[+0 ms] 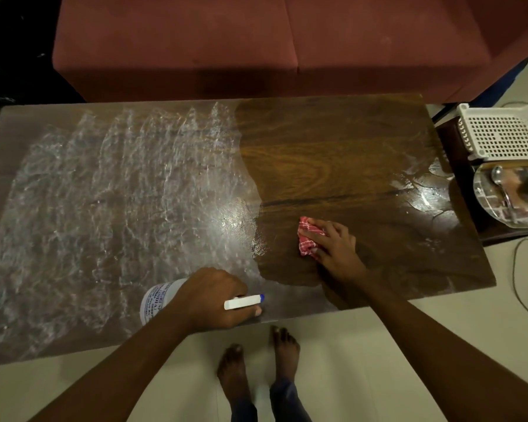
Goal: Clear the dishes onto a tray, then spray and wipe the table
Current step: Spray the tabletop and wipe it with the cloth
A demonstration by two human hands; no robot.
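Note:
The wooden table (333,147) fills the view; its left half is covered in whitish spray streaks, its middle right part looks wiped and dark. My right hand (333,245) presses a red checked cloth (306,237) flat on the table right of centre, fingers spread over it. My left hand (214,300) grips a white spray bottle (153,303) near the front edge, with its white and blue nozzle (244,301) pointing right. A clear tray (500,202) with a spoon and dishes stands on a side stand at the right.
A red sofa (256,41) runs along the table's far side. A white perforated basket (503,132) sits behind the tray at the right. Cables (518,284) lie on the floor to the right. My bare feet (256,360) stand at the front edge.

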